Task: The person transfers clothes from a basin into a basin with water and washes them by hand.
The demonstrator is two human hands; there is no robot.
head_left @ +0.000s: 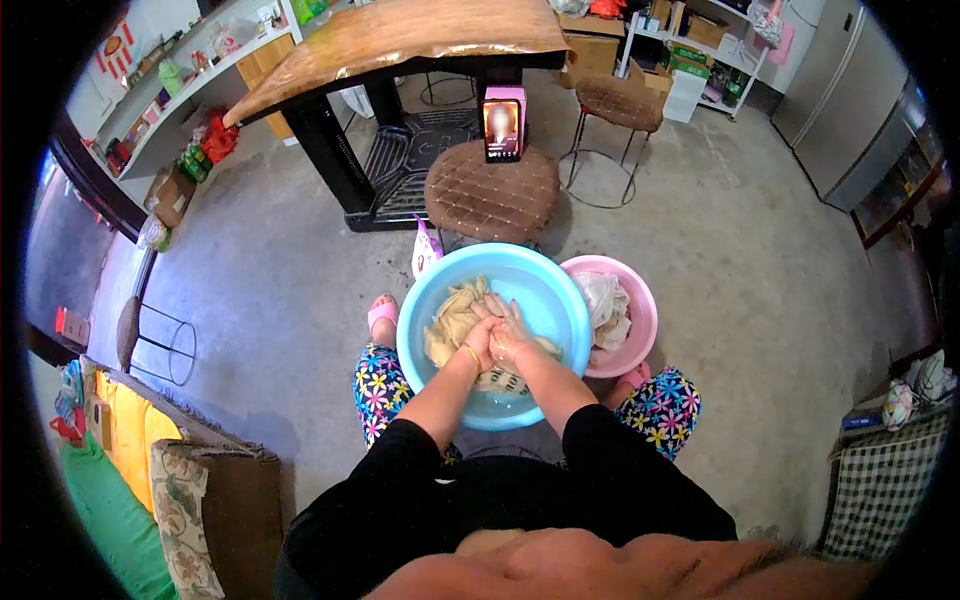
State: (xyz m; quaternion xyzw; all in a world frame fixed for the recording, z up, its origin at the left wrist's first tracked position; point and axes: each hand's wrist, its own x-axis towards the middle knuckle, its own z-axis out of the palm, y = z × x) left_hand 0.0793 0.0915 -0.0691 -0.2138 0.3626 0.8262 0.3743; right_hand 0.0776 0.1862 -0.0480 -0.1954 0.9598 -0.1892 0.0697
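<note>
Cloth [455,322] (beige, crumpled) lies by splayed left hand [508,328]; right hand [482,342] touches it, grip unclear.

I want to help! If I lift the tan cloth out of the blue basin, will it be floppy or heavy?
The tan cloth is probably floppy, since it lies crumpled in soft folds. It sits in water in the blue basin, so it may feel heavy for its size and drip.

A home's living space — wooden table [420,40], quilted stools [492,192], tall fridge [838,95], cushioned sofa [185,490].
</note>
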